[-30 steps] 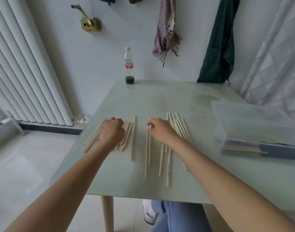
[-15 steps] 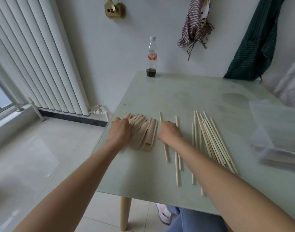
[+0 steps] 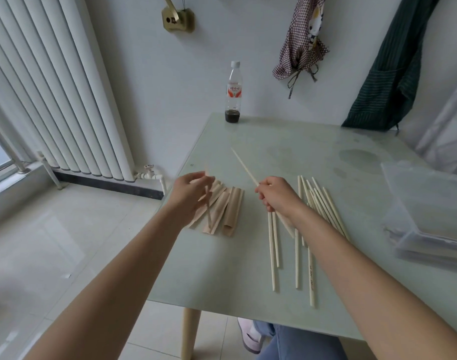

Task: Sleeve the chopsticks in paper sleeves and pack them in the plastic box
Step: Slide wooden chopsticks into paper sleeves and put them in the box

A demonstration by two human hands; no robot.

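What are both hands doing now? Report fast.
Left hand: pinches a tan paper sleeve above the pile.
Right hand: grips a pale wooden chopstick, lifted.

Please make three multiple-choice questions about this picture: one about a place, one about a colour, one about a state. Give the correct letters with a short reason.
1. Where does the clear plastic bottle with the white cap stand?
A. at the far edge of the pale green table, near the wall
B. inside the plastic box
C. on the floor

2. What colour is the liquid in that bottle?
A. clear
B. dark brown
C. orange

3. What is the right hand doing?
A. lying flat and open
B. gripping a thin pale wooden chopstick
C. holding the bottle

Answers: 1 A, it stands at the table's back edge by the white wall. 2 B, a dark layer fills its bottom. 3 B, the fingers curl round the stick, which points up and away.
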